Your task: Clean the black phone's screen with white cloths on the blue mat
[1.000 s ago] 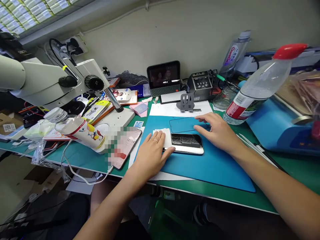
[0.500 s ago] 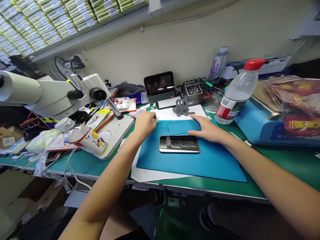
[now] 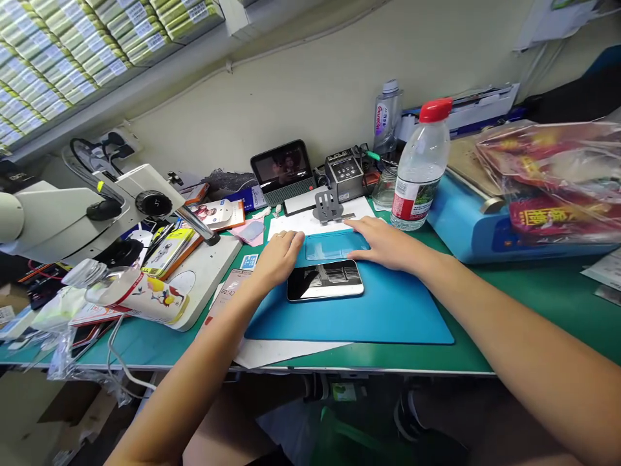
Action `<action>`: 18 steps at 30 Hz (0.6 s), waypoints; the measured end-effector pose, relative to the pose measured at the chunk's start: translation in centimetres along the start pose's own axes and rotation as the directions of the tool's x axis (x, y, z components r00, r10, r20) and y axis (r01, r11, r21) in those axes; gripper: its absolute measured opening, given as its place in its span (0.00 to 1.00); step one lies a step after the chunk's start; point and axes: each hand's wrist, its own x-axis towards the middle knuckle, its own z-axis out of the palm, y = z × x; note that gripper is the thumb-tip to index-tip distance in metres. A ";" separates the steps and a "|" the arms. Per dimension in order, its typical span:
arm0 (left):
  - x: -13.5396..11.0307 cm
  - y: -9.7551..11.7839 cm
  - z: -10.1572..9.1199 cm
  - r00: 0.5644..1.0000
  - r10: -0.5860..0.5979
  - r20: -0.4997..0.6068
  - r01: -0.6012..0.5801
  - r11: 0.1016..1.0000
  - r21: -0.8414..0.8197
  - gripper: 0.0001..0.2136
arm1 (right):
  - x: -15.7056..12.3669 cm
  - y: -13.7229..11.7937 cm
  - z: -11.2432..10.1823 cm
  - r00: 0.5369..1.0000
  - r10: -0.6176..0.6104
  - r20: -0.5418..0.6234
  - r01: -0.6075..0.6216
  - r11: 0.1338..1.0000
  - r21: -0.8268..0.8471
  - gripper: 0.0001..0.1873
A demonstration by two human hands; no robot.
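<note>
A clear glass screen protector [image 3: 334, 246] with a dark outline is at the back of the blue mat [image 3: 349, 320]. My right hand [image 3: 381, 243] spans its right end, thumb at the near edge and fingers at the far edge. At its left end, my left hand [image 3: 280, 256] has its fingers together and bent down; what they hold, if anything, is hidden. A phone [image 3: 325, 281] with a dark, glossy screen lies face up on the mat, just in front of the glass. Another phone [image 3: 230, 292], partly covered by my left forearm, shows 00:42.
Left are a microscope [image 3: 145, 197] and a tilted drink bottle [image 3: 150, 298]. A grey stand [image 3: 328, 206], a small screen [image 3: 283, 167] and a black control box [image 3: 345, 173] stand behind. On the right are a red-capped bottle [image 3: 420, 171] and a blue machine [image 3: 466, 220].
The view has shifted to the right. My left hand has come closer to the glass's left end, and the white bit at its fingertips no longer shows. My right hand stays at the right end.
</note>
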 end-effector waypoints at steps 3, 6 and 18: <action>-0.9 -1.2 -2.2 1.000 0.000 0.013 0.000 1.000 -0.029 0.26 | -0.1 -0.1 -0.2 1.000 0.004 -0.020 -0.006 0.998 -0.057 0.43; -1.4 -2.2 -4.0 0.998 -0.027 0.057 0.031 0.998 -0.062 0.28 | -0.1 -0.2 -0.2 0.997 -0.063 -0.042 0.056 0.988 -0.145 0.43; -6.8 -6.6 -7.8 0.986 -0.048 0.161 0.082 0.974 -0.209 0.32 | 0.2 -0.6 -0.6 0.994 -0.078 -0.080 0.056 0.967 -0.249 0.44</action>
